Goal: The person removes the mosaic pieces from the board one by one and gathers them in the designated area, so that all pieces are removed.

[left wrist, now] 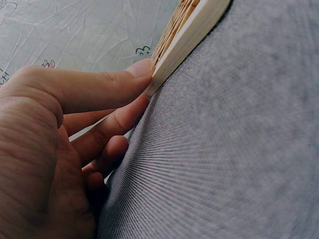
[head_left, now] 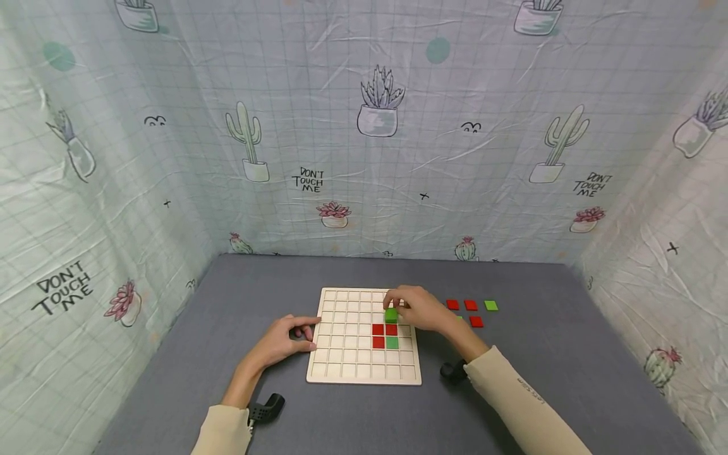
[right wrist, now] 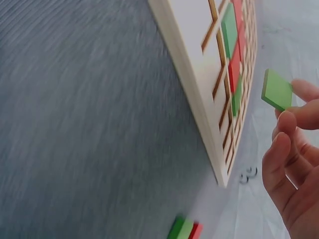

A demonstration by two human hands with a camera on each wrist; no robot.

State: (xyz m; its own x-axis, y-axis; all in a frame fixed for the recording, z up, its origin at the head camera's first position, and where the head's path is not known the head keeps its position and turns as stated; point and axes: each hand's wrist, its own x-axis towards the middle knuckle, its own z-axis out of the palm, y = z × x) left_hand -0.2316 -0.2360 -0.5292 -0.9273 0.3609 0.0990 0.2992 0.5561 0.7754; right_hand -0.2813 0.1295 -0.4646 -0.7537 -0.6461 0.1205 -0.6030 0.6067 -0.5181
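Observation:
A pale wooden grid board [head_left: 341, 368] lies on the grey tabletop. Several red and green square tiles sit in its right-hand cells, among them a red tile [head_left: 378, 342] and a green tile [head_left: 392, 342]. My left hand [head_left: 279, 340] rests against the board's left edge, its thumb and index fingertip touching that edge a little apart. Over the board's right part, my right hand [head_left: 418, 306] pinches a green square tile [right wrist: 278, 92] by one corner between thumb and fingers. That tile is raised above the board in the right wrist view.
Right of the board lie several loose tiles, including a red tile [head_left: 476, 321] and a light green tile [head_left: 491, 305]; the right hand partly hides another. A patterned cloth [head_left: 381, 189] hangs behind and along both sides of the table. Both wrists wear black devices.

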